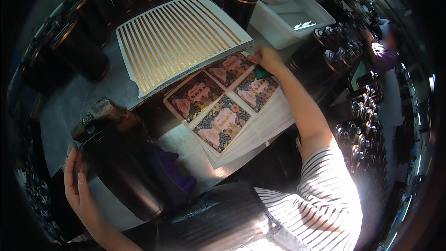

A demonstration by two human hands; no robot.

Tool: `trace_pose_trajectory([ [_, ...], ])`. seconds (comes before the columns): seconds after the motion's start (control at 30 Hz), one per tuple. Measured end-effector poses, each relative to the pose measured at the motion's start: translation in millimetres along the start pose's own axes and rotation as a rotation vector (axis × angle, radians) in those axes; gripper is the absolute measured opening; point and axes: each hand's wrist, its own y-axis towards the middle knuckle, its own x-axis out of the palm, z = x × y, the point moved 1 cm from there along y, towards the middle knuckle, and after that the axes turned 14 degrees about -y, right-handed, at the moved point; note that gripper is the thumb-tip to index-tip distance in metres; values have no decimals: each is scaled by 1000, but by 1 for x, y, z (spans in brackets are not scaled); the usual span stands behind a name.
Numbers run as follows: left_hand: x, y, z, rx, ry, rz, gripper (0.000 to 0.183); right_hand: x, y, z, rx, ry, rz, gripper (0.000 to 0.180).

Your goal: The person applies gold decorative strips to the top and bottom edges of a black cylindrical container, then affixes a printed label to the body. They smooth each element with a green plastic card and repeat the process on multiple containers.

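Note:
My right hand (266, 59) is at the right corner of a stack of printed decal sheets (223, 122), its fingertips beside the raised board; whether it pinches a sheet cannot be told. A white sheet with gold strips (174, 42) lies on that board above the decals. My left hand (78, 181) is at the lower left, fingers apart, beside a large black glossy cylindrical vessel (122, 170) lying tilted; whether the fingertips touch it is unclear. A brush-like tool (104, 111) is at the vessel's far end, and a purple cloth (174, 170) beside it.
Black lidded canisters (80, 52) line the left and back of the metal table (59, 118). A white plastic tub (278, 28) stands at the back right. Many black canisters with knobbed lids (334, 59) stand to the right, with another person (383, 52) beyond them.

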Motion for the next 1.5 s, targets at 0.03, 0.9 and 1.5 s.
trace_pose_trajectory([
  [0.03, -4, -1, -3, -7, 16, -11, 40, 1, 3, -4, 16, -4, -64, 56],
  [0.9, 25, -31, -22, -270, -630, -236, 101, -51, -106, -49, -93, -158, 434, 20],
  [1.5, 18, -10, -12, 546, 74, -113, 28, -218, -189, -172, -410, 190, 245, 7],
])
